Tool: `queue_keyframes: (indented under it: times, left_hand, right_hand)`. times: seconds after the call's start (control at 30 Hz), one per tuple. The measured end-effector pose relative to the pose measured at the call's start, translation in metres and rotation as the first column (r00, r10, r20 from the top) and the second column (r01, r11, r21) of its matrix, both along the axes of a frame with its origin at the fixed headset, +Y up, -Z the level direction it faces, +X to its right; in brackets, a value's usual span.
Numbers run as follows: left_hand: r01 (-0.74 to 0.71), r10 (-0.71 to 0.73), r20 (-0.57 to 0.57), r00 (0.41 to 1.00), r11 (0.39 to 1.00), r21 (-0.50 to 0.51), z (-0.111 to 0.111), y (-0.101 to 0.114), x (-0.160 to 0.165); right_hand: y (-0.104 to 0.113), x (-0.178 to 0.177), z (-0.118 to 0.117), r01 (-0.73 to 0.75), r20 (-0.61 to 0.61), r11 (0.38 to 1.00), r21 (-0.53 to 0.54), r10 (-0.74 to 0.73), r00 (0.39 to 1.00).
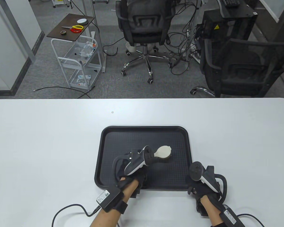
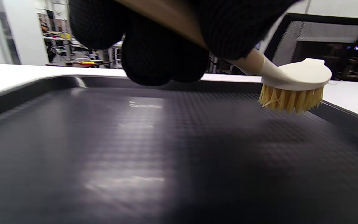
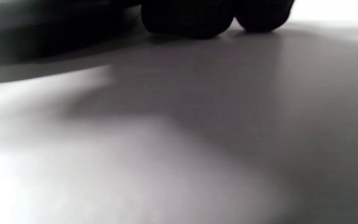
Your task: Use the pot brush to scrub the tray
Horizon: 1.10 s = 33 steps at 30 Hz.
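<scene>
A black textured tray [image 1: 144, 128] lies on the white table near its front edge. My left hand [image 1: 138, 165] is over the tray's middle and grips the wooden handle of the pot brush [image 1: 164, 152]. In the left wrist view my curled fingers [image 2: 166, 43] wrap the handle. There the cream brush head [image 2: 297, 74] points its yellow bristles down at the tray floor [image 2: 104, 149]; I cannot tell if they touch it. My right hand [image 1: 201, 186] rests on the table at the tray's front right corner. Its fingertips [image 3: 197, 18] lie on the tabletop beside the tray rim [image 3: 42, 40].
The white table [image 1: 37, 141] stretches wide on both sides of the tray. Cables from both wrists trail over its front edge. Beyond the far edge stand two black office chairs [image 1: 144, 26] and a white cart [image 1: 78, 61].
</scene>
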<state>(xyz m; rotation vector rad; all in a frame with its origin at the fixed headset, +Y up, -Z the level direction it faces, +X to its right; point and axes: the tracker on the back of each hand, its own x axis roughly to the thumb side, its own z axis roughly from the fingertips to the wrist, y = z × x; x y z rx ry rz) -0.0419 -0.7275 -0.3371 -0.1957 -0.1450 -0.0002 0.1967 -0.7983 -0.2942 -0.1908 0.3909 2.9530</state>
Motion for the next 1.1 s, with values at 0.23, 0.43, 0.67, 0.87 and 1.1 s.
queue_keyframes:
  times: [0.23, 0.43, 0.67, 0.87, 1.1]
  left_hand:
    - [-0.002, 0.007, 0.085, 0.996, 0.999, -0.050, 0.007, -0.018, 0.045]
    - [-0.004, 0.009, 0.076, 0.997, 0.998, -0.067, 0.010, -0.023, 0.036]
    - [-0.010, 0.009, -0.020, 1.000, 0.996, -0.085, 0.015, -0.022, -0.025]
    - [0.028, -0.041, -0.145, 0.989, 0.996, -0.090, 0.022, -0.017, -0.113]
    - [0.019, -0.055, -0.339, 0.939, 0.994, -0.107, 0.031, -0.012, -0.212]
  right_hand:
    - [0.000, 0.000, 0.000, 0.002, 0.000, 1.000, 0.000, -0.002, 1.000]
    - [0.000, 0.000, 0.000, 0.001, -0.001, 1.000, -0.001, -0.001, 1.000]
    - [0.000, 0.000, 0.000, 0.000, -0.001, 1.000, -0.004, 0.000, 1.000]
    - [0.000, 0.000, 0.000, -0.001, -0.002, 1.000, -0.002, 0.001, 1.000]
    - [0.000, 0.000, 0.000, 0.001, -0.001, 1.000, -0.002, -0.001, 1.000]
